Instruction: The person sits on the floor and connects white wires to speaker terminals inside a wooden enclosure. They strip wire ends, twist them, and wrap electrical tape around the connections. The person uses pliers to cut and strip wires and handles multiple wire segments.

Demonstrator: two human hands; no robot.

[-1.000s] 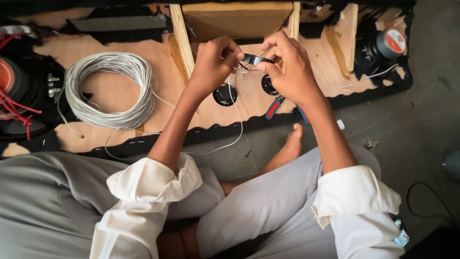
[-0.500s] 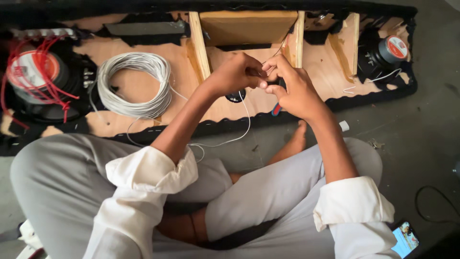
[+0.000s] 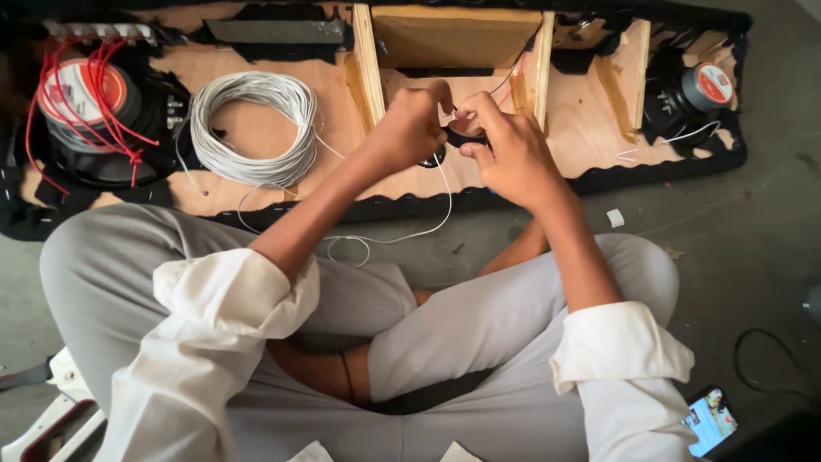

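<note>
White wire (image 3: pixel 445 201) runs up from my lap into both sets of fingers, which are pinched together over the middle of the plywood board (image 3: pixel 265 128) lying on the floor. My left hand (image 3: pixel 409 128) is curled nearly shut, thumb and forefinger nipped on the wire end. My right hand (image 3: pixel 505 154) is closed around a small dark part (image 3: pixel 466 137), though my knuckles hide how the wire meets it, so I cannot tell whether the two are joined.

The risks, as I judge them: the pinch is tiny, and a tug from the slack loop hanging off the board's near edge could pull the wire out from between my fingers. That loop rests by my knee, so shifting my leg might snag it. The white coil (image 3: pixel 252 128) sits toward the board's left end, and pulling too hard could drag it or tangle its turns. Red wires (image 3: pixel 94 107) crowd the big speaker (image 3: pixel 85 103) at the far left corner; the smaller speaker (image 3: pixel 701 90) sits at the right end, well apart.
</note>
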